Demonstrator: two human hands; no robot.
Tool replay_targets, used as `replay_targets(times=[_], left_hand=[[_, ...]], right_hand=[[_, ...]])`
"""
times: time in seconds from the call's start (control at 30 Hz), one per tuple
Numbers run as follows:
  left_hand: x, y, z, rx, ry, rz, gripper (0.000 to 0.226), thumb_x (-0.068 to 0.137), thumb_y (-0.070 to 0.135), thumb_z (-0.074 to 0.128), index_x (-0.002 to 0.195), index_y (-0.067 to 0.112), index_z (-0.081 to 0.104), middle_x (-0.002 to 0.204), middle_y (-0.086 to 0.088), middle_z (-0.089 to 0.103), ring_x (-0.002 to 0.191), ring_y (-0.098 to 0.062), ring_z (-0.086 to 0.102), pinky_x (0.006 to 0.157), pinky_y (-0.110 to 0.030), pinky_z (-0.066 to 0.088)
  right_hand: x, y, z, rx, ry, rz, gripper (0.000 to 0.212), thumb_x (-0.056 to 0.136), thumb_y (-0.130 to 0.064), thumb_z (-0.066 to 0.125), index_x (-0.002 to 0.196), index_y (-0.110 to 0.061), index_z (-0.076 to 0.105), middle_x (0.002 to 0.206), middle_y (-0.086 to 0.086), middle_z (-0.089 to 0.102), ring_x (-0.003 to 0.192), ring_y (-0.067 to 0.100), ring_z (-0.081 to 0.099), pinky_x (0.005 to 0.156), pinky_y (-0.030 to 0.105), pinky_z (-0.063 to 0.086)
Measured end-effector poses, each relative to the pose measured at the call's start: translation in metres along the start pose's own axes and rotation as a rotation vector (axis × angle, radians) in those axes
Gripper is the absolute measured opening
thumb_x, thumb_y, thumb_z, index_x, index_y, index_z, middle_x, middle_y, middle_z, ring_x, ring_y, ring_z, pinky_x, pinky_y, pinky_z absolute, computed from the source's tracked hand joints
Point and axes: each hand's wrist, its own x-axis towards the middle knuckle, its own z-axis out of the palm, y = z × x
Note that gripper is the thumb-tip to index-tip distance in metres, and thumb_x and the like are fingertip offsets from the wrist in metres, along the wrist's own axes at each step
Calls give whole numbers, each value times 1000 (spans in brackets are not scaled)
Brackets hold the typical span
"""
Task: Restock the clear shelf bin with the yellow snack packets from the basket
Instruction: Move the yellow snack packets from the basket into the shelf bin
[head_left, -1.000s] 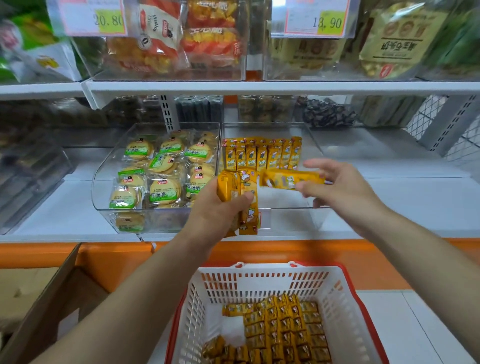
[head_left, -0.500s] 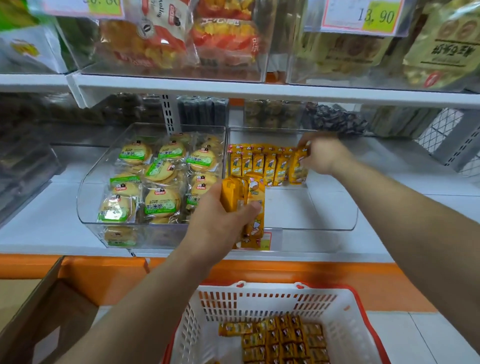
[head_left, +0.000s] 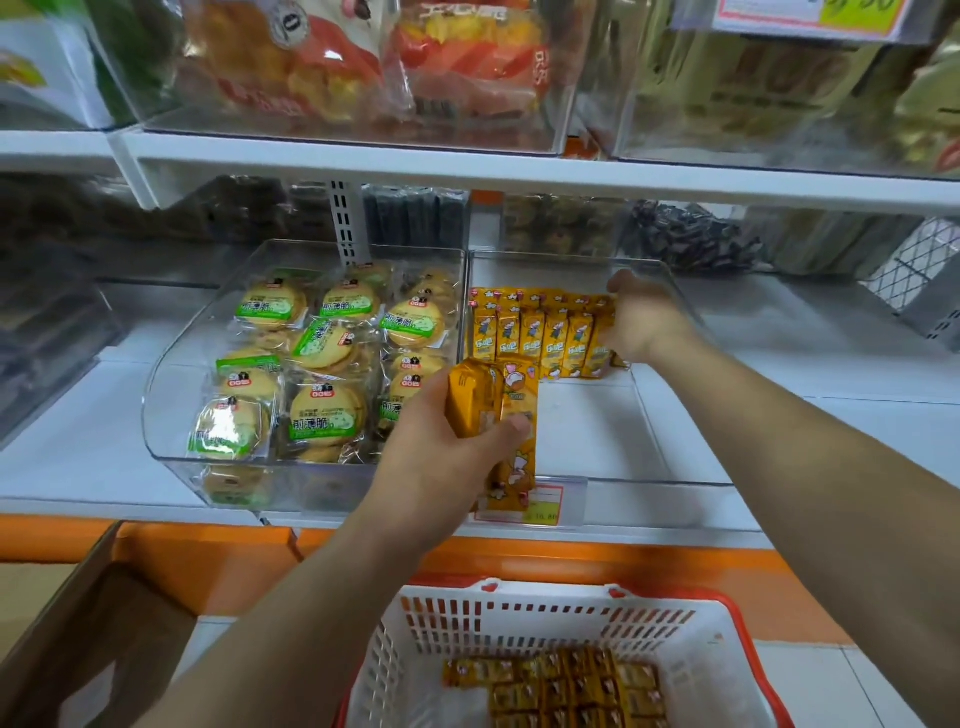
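Note:
The clear shelf bin (head_left: 597, 436) sits on the middle shelf with a row of upright yellow snack packets (head_left: 535, 338) along its back. My right hand (head_left: 644, 322) is inside the bin at the right end of that row, fingers curled on the last yellow packet (head_left: 597, 353). In front of the bin, my left hand (head_left: 441, 457) grips a bunch of yellow packets (head_left: 483, 400). The white basket with a red rim (head_left: 717, 644) stands below, with several yellow packets (head_left: 561, 686) lying in it.
A second clear bin of round green-labelled biscuits (head_left: 311, 364) adjoins on the left. The upper shelf board (head_left: 467, 166) overhangs the bins. A price tag (head_left: 540, 504) hangs on the bin front. An open cardboard box (head_left: 78, 623) is at lower left.
My right hand carried one yellow packet from in front of the bin to the right end of the back row. My left hand kept its bunch, and the view moved closer.

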Motion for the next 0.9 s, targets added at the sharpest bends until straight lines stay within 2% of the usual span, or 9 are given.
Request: replay_targets(times=[0.07, 0.17, 0.3, 0.33, 0.47, 0.57, 0.67, 0.77, 0.9], left_hand=[[-2, 2, 1, 2, 0, -9, 28, 90, 30, 75, 115, 31, 62, 93, 15, 77, 85, -3, 75, 68, -22, 62], [-7, 5, 3, 4, -14, -18, 31, 90, 31, 74, 118, 28, 63, 93, 13, 77, 85, -4, 75, 69, -23, 62], [-17, 10, 10, -28, -58, -31, 26, 89, 28, 75, 113, 25, 64, 87, 10, 77, 80, -6, 75, 62, -20, 59], [-21, 11, 14, -38, -76, -39, 25, 89, 28, 76, 111, 25, 65, 88, 9, 77, 81, -8, 75, 65, -23, 61], [-38, 16, 31, -26, -137, -33, 24, 87, 27, 78, 109, 21, 69, 93, -7, 77, 91, -31, 74, 79, -47, 64], [-49, 16, 42, -37, -177, -21, 27, 87, 27, 79, 112, 23, 71, 95, -8, 78, 94, -34, 74, 82, -52, 62], [-57, 17, 49, 5, -231, -19, 35, 85, 35, 80, 116, 26, 70, 98, -2, 78, 94, -24, 76, 86, -52, 62], [-59, 15, 51, -14, -257, -21, 36, 82, 38, 81, 114, 28, 70, 99, -4, 78, 96, -29, 75, 86, -53, 61], [-60, 17, 51, -194, -262, -100, 45, 82, 34, 75, 123, 23, 63, 99, -9, 79, 89, -30, 77, 71, -38, 62]], right_hand=[[-14, -2, -15, -11, 10, -34, 42, 84, -11, 66, 123, -3, 57, 114, 20, 64, 103, 35, 62, 86, 37, 55], [-56, -4, -42, 162, 97, -124, 33, 79, -17, 73, 109, -5, 65, 94, 13, 69, 90, 31, 66, 81, 38, 55], [-148, 2, -65, 611, -63, -194, 22, 78, -21, 82, 94, -25, 66, 87, -3, 68, 74, 13, 68, 66, 17, 52], [-169, 4, -67, 729, -109, -185, 22, 80, -21, 80, 96, -27, 67, 87, -4, 69, 74, 13, 68, 66, 17, 52], [-220, 6, -64, 1119, -238, -61, 29, 94, -19, 66, 121, -29, 62, 99, -1, 72, 83, 21, 73, 71, 37, 59], [-228, 4, -67, 1200, -274, -55, 34, 96, -26, 62, 129, -33, 59, 98, -5, 69, 84, 18, 73, 66, 31, 57], [-231, 10, -70, 1176, -280, -82, 33, 92, -28, 67, 124, -32, 63, 91, -5, 68, 79, 18, 71, 64, 28, 55], [-231, 18, -72, 1240, -307, -61, 27, 90, -20, 71, 115, -27, 69, 86, 3, 65, 74, 22, 68, 64, 30, 54], [-225, 32, -78, 1404, -289, 10, 26, 94, -9, 62, 116, -21, 70, 88, 15, 62, 68, 23, 65, 65, 30, 57]])
